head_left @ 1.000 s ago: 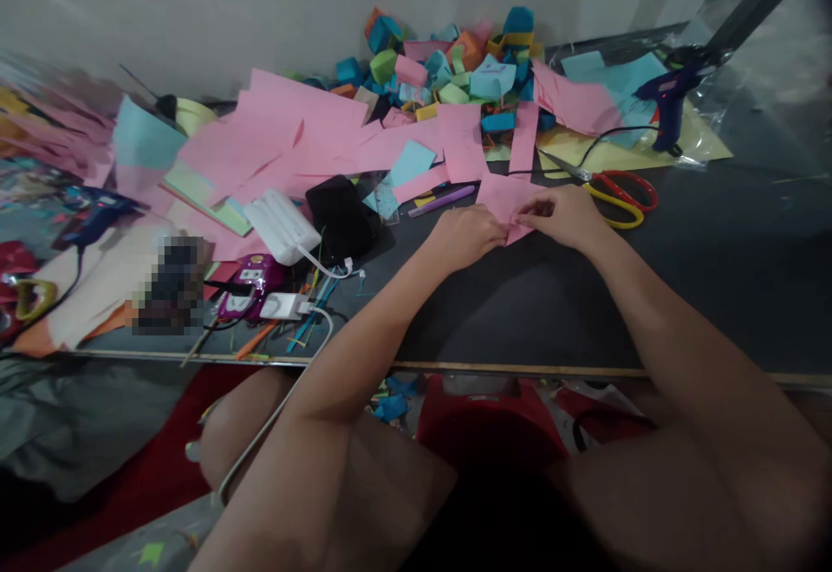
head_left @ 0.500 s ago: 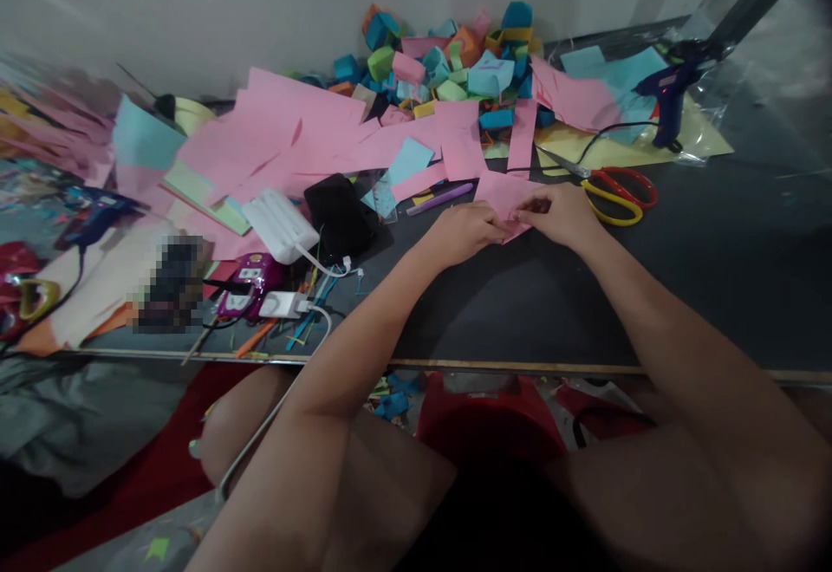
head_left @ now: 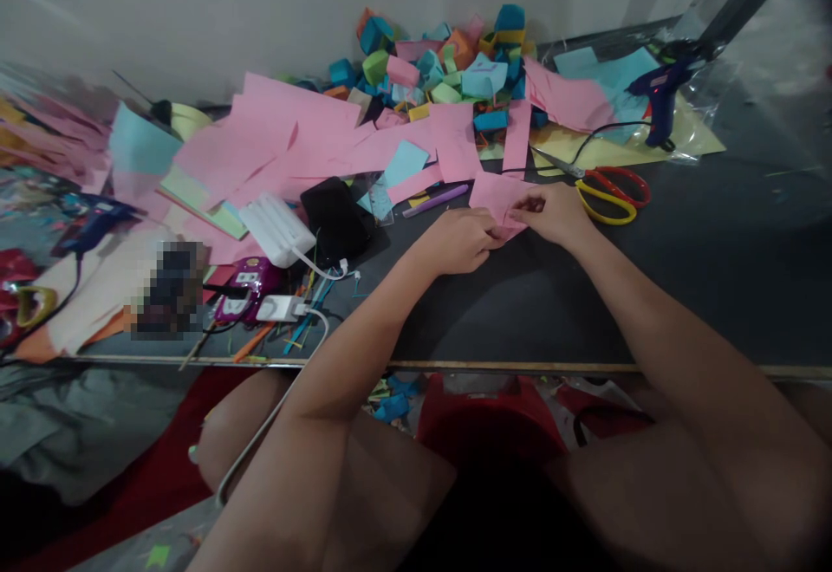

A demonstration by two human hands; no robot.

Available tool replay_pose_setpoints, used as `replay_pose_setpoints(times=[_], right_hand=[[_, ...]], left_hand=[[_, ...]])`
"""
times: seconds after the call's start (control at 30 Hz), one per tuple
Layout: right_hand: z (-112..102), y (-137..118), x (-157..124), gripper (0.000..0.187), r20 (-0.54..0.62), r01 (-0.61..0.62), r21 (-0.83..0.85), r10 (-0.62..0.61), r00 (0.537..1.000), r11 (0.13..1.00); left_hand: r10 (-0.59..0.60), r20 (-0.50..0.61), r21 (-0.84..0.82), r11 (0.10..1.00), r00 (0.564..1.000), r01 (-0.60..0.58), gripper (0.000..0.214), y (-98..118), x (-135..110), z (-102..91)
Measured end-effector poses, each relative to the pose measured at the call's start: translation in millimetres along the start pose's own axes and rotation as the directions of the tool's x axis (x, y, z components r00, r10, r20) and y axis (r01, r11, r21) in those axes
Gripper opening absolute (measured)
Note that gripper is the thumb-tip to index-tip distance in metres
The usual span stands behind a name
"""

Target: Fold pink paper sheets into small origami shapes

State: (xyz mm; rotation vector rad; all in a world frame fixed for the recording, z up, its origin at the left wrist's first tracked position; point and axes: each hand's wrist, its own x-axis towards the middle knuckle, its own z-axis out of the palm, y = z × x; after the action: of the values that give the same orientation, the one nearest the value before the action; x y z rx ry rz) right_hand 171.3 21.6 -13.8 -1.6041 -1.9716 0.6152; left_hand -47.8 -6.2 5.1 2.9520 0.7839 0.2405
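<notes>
A small sheet of pink paper (head_left: 492, 193) lies on the dark table between my hands. My left hand (head_left: 463, 238) is closed at its lower left edge, fingertips pressing the paper. My right hand (head_left: 555, 211) pinches the paper's right side between thumb and fingers. The near edge looks folded, though the fingers partly cover it. Left of the paper lies a purple pen (head_left: 436, 200). Close to my right hand rest scissors (head_left: 607, 195) with one red and one yellow handle.
Folded colored paper pieces (head_left: 429, 69) are heaped against the wall. Pink sheets (head_left: 273, 134) spread leftward. A blue glue gun (head_left: 663, 100) stands back right, another glue gun (head_left: 97, 218) lies left. A white power bank (head_left: 276, 227), black phone (head_left: 334, 217) and cable lie left of my arm.
My left hand has shifted slightly, its fingers now more curled at the paper's near edge. The right hand keeps its pinch. The whole view has moved a little.
</notes>
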Motion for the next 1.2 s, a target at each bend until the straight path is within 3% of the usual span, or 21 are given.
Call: replay_pose_setpoints(times=[0.3, 0.53, 0.67, 0.8, 0.93, 1.03, 1.2], right_hand=[[3.2, 0.8, -0.1, 0.010, -0.020, 0.001, 0.034, 0.000, 1.000, 0.999], [8.9, 12.2, 1.3, 0.016, -0.037, 0.117, -0.029, -0.118, 0.992, 0.993], [5.2, 10.6, -0.1, 0.039, -0.127, 0.308, -0.148, -0.326, 0.937, 0.940], [0.1, 11.5, -4.5, 0.088, -0.157, 0.374, -0.254, -0.420, 0.894, 0.892], [6.7, 29.9, -5.1, 0.122, -0.144, 0.210, -0.336, -0.271, 0.952, 0.918], [10.2, 37.3, -3.0, 0.133, -0.131, 0.113, -0.330, -0.164, 0.978, 0.937], [-6.8, 16.9, -4.0, 0.148, -0.096, -0.150, -0.325, 0.125, 0.988, 0.934]], left_hand=[[-0.020, -0.002, 0.026, 0.999, 1.000, 0.020, 0.039, 4.0, 1.8, 0.0], [-0.154, 0.043, 0.139, 0.979, 0.987, 0.147, 0.032, 32.6, 10.1, -2.4], [-0.237, 0.111, 0.123, 0.967, 0.965, 0.223, 0.033, 40.1, 12.1, -6.2], [-0.247, 0.072, 0.113, 0.965, 0.966, 0.238, 0.034, 38.9, 11.3, -5.1], [-0.235, 0.074, 0.144, 0.964, 0.969, 0.223, 0.033, 39.3, 11.8, -6.3], [-0.274, 0.127, 0.122, 0.958, 0.953, 0.260, 0.035, 41.5, 12.7, -9.9], [-0.258, 0.126, 0.122, 0.962, 0.958, 0.243, 0.035, 41.8, 12.1, -9.5]])
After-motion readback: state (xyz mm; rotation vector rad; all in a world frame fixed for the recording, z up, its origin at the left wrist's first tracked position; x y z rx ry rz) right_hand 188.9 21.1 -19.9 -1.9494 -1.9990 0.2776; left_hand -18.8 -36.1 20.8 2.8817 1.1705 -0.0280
